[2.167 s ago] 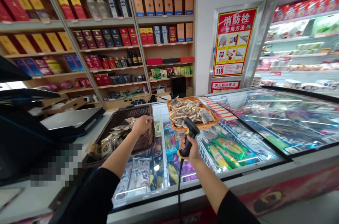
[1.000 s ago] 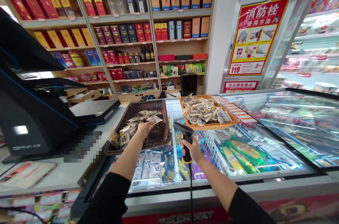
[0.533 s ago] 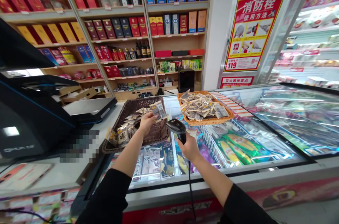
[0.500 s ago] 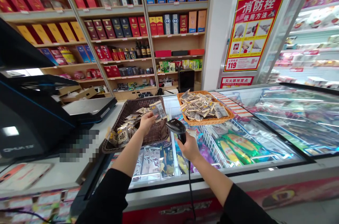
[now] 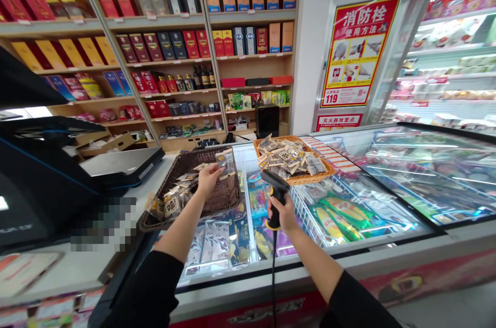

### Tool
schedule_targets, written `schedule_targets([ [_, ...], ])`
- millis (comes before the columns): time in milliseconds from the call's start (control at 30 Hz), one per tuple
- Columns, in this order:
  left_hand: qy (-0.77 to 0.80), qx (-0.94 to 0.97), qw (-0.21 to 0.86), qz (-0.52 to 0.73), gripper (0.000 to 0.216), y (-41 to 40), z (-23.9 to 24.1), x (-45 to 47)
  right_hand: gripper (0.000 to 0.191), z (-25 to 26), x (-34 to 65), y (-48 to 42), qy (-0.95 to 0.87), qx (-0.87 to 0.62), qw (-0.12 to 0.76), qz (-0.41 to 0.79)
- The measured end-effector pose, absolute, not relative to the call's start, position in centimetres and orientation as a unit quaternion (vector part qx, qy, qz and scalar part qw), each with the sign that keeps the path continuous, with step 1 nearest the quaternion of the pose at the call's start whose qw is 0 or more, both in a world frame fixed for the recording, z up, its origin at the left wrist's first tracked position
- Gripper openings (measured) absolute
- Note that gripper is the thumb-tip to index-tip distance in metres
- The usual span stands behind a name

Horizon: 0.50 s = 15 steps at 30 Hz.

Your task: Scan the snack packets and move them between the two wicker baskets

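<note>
The left hand (image 5: pixel 210 178) held a packet (image 5: pixel 226 162), the right hand (image 5: pixel 285 213) a scanner (image 5: pixel 276 203).
The left thumb and fingers pinched the packet above the right part of the dark basket (image 5: pixel 220 200), where other packets (image 5: pixel 172 203) lay. The right hand was wrapped around the scanner's handle, its head near the tan basket (image 5: pixel 306 180) and its cord (image 5: pixel 274 271) hanging down. The tan basket, heaped with similar packets, sat on the freezer (image 5: pixel 372 266).
</note>
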<state>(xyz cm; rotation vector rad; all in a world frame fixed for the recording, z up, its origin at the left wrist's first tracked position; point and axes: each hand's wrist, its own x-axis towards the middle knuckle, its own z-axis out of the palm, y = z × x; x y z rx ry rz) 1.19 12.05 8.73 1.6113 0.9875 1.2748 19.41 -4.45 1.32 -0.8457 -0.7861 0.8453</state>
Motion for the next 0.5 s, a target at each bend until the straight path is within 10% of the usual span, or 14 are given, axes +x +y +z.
schedule_targets([
  [200, 0.343, 0.771, 0.086, 0.529, 0.034, 9.6, 12.9, 12.6, 0.028, 1.8, 24.2, -3.5, -0.141, -0.231, 0.877, 0.397],
  [500, 0.345, 0.930, -0.014, 0.126, 0.054, 9.6, 11.2, 22.6, 0.024, 1.2, 24.2, -2.8, -0.089, -0.191, 0.883, 0.419],
])
